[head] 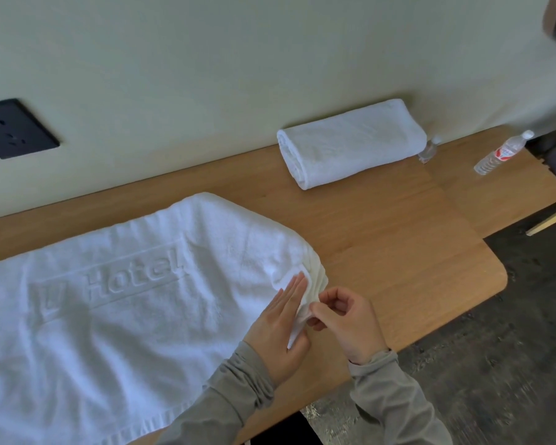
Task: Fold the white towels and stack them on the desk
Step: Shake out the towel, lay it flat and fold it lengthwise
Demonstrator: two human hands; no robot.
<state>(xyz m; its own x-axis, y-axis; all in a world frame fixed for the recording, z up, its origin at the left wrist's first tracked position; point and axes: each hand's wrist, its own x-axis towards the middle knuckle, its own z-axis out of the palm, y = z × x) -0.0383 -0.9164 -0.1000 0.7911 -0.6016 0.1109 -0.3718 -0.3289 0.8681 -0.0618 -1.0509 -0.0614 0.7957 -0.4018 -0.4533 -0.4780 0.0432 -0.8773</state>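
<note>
Lying spread over the left part of the desk [398, 252], the towel [126, 300] is showing an embossed "Hotel" mark face up. Its right end is bunching into several narrow layers.

Left hand [280, 322] is pressing flat on the towel just beside that bunched end, fingers straight and together. Right hand [344, 322] is pinching the bunched edge, thumb and curled fingers closing on the cloth. The two hands are sitting very near each other. Both arms are wearing grey sleeves [238, 390].

Folded towel [350, 142] is resting farther back on the desk against the wall, well apart from the spread one. Small clear bottle [429, 150] is standing just beside its right end. Second bottle [501, 152], red label, is sitting farther right. Black socket [13, 128] is sitting in the wall at left. Dark floor [495, 348] is showing beyond the desk's rounded right corner.
</note>
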